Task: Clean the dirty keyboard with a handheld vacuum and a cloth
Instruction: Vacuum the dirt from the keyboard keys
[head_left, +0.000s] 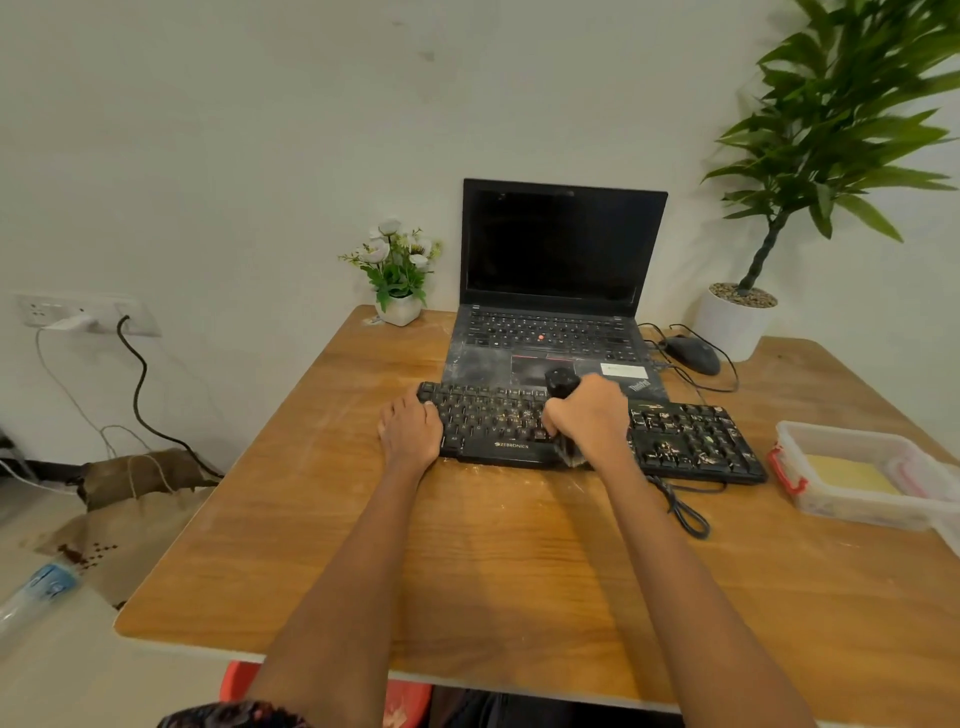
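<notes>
Head view: looking down at both arms reaching out over a wooden tabletop (519, 571), so everything below is placed off the two hands.
Left grip: the left hand (410, 431) lies flat on the left end of the keyboard (691, 441), fingers loose, pinning it and holding nothing.
Keyboard: black, wired, sits under and between both hands and runs well off to the right of the right one; pale crumbs are plain on the right-hand keys.
Right grip: the right hand (589, 415) is clenched round the handheld vacuum (562, 384), a dark barrel sticking up behind the knuckles, with what I take to be the nozzle down at the near edge below the fist.
Doing it well: my read is it's mid-vacuuming, so go slow along the rows, nozzle close to the keys, and keep the left hand pressing so the board doesn't skid. The right block looks like it still needs a pass.
Cloth: probably the yellow thing in the clear plastic box (852, 483), well right of the right hand; can't say for sure.
Surface: dusty, pale smears near both hands.
Room: laptop (561, 270) just behind the hands, small flower pot (399, 309) behind the left one, mouse (693, 354) and a big potted plant (737, 322) back right, plain wall.
</notes>
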